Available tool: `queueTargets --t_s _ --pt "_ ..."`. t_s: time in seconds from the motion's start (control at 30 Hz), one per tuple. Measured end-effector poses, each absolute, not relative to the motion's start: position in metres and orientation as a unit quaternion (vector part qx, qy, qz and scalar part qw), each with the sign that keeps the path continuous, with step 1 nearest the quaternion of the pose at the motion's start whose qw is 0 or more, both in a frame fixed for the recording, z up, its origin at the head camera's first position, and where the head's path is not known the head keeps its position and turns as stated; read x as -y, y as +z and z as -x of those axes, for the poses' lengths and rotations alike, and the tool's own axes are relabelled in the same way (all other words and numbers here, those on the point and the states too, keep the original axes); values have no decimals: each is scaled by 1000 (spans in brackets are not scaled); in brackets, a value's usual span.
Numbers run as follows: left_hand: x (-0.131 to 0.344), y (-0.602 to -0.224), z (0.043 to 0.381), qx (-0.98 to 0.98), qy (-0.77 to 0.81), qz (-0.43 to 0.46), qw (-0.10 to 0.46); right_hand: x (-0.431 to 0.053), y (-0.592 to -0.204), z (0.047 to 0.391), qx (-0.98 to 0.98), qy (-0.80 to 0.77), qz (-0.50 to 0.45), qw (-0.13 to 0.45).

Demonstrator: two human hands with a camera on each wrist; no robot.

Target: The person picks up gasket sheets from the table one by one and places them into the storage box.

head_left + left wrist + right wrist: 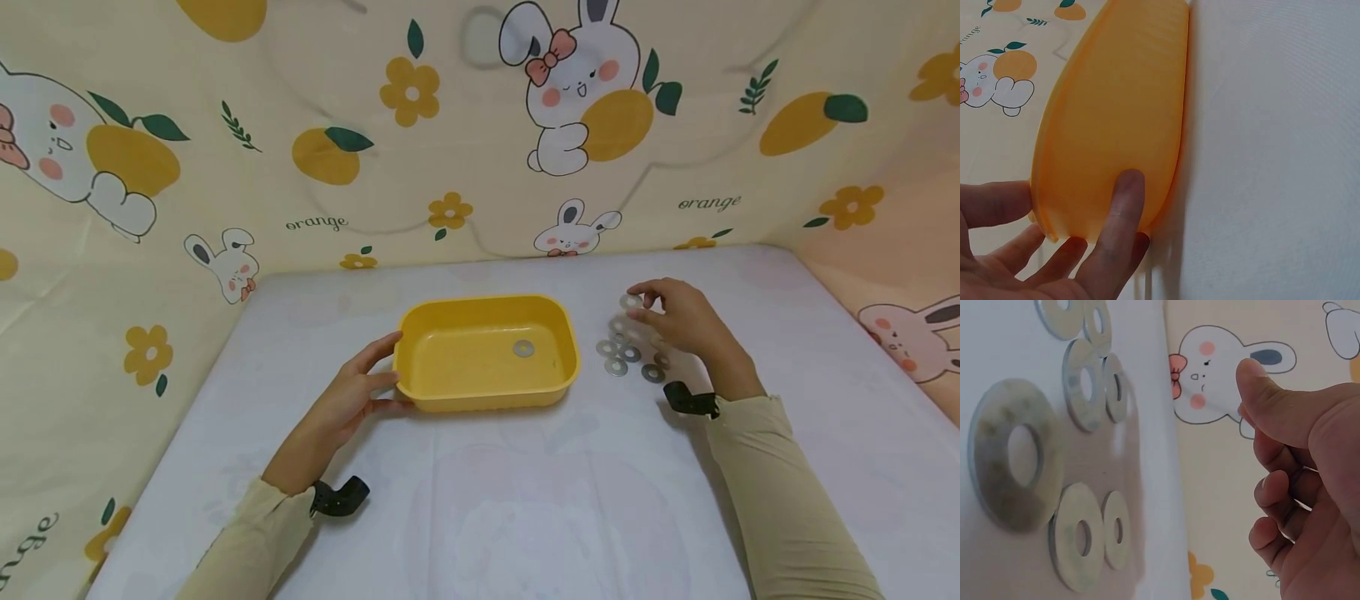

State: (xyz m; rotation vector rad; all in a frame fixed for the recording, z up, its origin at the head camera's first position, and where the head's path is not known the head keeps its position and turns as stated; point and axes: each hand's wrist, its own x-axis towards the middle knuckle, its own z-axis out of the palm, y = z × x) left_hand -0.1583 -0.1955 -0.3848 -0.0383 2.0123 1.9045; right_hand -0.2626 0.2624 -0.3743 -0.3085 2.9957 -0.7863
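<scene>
Hand, left [347, 397]: fingers spread, nearly straight, touching tray [450, 360]. Tray: between hands, long axis running left to right; inner washer [517, 351] toward right hand [681, 321]. Loose washers [611, 369]: on desk [495, 508], beside right hand. Right hand: thumb and finger pinching held washer [626, 305], tray to its left.

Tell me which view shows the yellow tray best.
The head view: the yellow tray is uncropped, inside visible. The left wrist view shows its outside, cropped, partly behind the left hand; the right wrist view, none.
</scene>
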Motion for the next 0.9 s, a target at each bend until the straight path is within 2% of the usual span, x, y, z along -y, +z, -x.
queueTargets --t_s 0.6,0.9 --pt "195 -385 158 -714 676 16 184 -246 -360 254 -951 -275 141 -24" --pt "196 -385 159 -716 673 11 184 -234 -355 251 -947 -286 144 -11"
